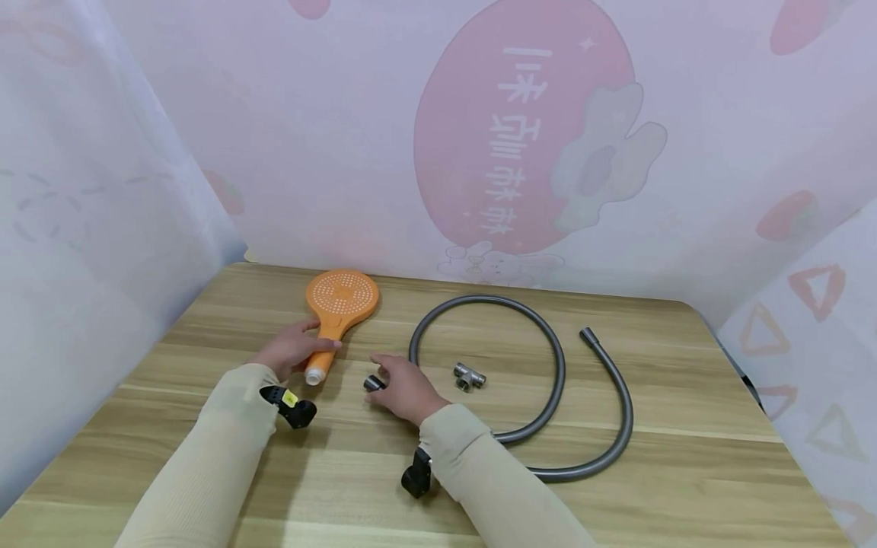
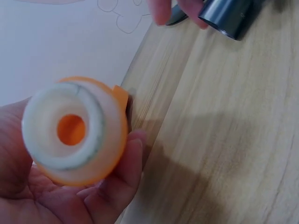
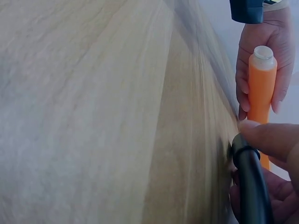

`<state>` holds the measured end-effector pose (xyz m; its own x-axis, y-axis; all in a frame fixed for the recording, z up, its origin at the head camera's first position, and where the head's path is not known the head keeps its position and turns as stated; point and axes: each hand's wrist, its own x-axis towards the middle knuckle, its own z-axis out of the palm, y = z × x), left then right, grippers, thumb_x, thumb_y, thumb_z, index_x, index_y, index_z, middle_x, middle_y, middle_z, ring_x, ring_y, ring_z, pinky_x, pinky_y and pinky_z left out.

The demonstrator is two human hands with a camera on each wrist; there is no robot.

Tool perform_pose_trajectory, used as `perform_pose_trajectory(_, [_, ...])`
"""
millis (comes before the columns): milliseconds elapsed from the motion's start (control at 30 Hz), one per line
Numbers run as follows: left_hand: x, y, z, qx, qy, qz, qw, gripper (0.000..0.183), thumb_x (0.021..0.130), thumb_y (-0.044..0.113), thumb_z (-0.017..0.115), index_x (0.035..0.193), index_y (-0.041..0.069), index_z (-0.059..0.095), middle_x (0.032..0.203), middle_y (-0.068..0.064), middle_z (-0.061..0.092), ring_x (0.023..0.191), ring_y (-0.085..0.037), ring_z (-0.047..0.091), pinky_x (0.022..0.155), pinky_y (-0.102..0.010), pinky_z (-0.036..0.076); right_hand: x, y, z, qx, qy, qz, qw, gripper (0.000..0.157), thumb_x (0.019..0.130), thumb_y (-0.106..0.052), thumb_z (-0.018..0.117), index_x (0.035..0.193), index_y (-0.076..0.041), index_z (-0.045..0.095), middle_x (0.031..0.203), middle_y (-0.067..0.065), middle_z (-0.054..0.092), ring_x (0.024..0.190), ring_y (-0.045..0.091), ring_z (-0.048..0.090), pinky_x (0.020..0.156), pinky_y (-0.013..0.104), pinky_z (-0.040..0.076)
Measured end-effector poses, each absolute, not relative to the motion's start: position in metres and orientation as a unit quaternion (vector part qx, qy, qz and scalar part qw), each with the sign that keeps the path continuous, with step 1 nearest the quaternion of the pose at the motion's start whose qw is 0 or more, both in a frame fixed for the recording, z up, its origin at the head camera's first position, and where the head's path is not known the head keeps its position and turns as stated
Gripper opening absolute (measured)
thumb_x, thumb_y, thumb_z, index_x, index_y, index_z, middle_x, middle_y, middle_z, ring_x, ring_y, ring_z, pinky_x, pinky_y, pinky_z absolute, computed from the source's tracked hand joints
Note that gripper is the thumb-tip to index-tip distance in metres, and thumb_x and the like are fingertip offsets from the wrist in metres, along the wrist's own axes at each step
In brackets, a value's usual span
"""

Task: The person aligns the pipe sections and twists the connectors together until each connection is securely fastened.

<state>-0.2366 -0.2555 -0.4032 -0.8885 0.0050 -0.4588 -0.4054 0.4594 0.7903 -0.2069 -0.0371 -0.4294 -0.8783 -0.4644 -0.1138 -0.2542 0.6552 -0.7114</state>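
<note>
An orange handheld shower head [image 1: 342,293] lies towards the back left of the table, its round perforated face up. My left hand [image 1: 291,348] grips its handle, thumb on one side and fingers on the other. The white connector [image 2: 65,128] at the handle's end faces the left wrist camera. My right hand [image 1: 409,390] holds one end of a grey shower hose [image 1: 560,358] between thumb and fingers. That dark end fitting [image 3: 244,148] points towards the shower head and is apart from it. Part of the hose is hidden behind the right hand and forearm.
A metal tee fitting [image 1: 469,377] lies inside the hose's loop. The hose's other end [image 1: 588,335] rests farther right on the wooden table [image 1: 685,396]. A printed cloth [image 1: 329,152] hangs behind the table, with more at both sides.
</note>
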Motion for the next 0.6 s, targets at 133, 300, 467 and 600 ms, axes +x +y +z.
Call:
perform_pose_trajectory(133, [-0.2372, -0.2552, -0.4046, -0.117, 0.82, 0.521, 0.204, 0.088, 0.094, 0.028, 0.063, 0.152, -0.003, 0.005, 0.143, -0.031, 0.035, 0.107, -0.027, 0.054, 0.081, -0.033, 0.051, -0.2076, -0.0389, -0.429, -0.187, 0.899, -0.367, 0.149, 0.057, 0.084, -0.015, 0.076, 0.137, -0.011, 0.054, 0.121, 0.008, 0.063, 0.11, 0.019, 0.059, 0.092, 0.031, 0.048])
perform_pose_trajectory(300, [-0.2374, -0.2545, -0.405, -0.115, 0.816, 0.528, 0.204, 0.087, 0.094, 0.028, 0.062, 0.153, -0.002, 0.005, 0.141, -0.031, 0.038, 0.105, -0.025, 0.055, 0.078, -0.031, 0.052, -0.2071, -0.0403, -0.4288, -0.184, 0.899, -0.369, 0.147, 0.052, 0.084, -0.009, 0.075, 0.133, -0.007, 0.058, 0.118, 0.009, 0.065, 0.109, 0.019, 0.06, 0.09, 0.03, 0.049])
perform_pose_trajectory(467, [-0.2383, -0.2562, -0.406, -0.115, 0.812, 0.533, 0.208, 0.089, 0.094, 0.029, 0.063, 0.153, -0.001, 0.005, 0.142, -0.03, 0.038, 0.108, -0.026, 0.054, 0.081, -0.032, 0.051, -0.2063, -0.0415, -0.4289, -0.185, 0.904, -0.36, 0.139, 0.044, 0.083, -0.008, 0.075, 0.124, -0.004, 0.063, 0.106, 0.006, 0.068, 0.097, 0.015, 0.062, 0.084, 0.027, 0.05])
perform_pose_trajectory(600, [-0.2399, -0.2575, -0.4081, -0.11, 0.804, 0.545, 0.21, 0.086, 0.094, 0.028, 0.062, 0.153, -0.002, 0.006, 0.141, -0.03, 0.038, 0.107, -0.025, 0.054, 0.082, -0.031, 0.051, -0.2055, -0.0419, -0.4275, -0.19, 0.911, -0.343, 0.129, 0.034, 0.083, -0.009, 0.075, 0.116, -0.004, 0.068, 0.098, 0.004, 0.068, 0.089, 0.014, 0.061, 0.08, 0.026, 0.05])
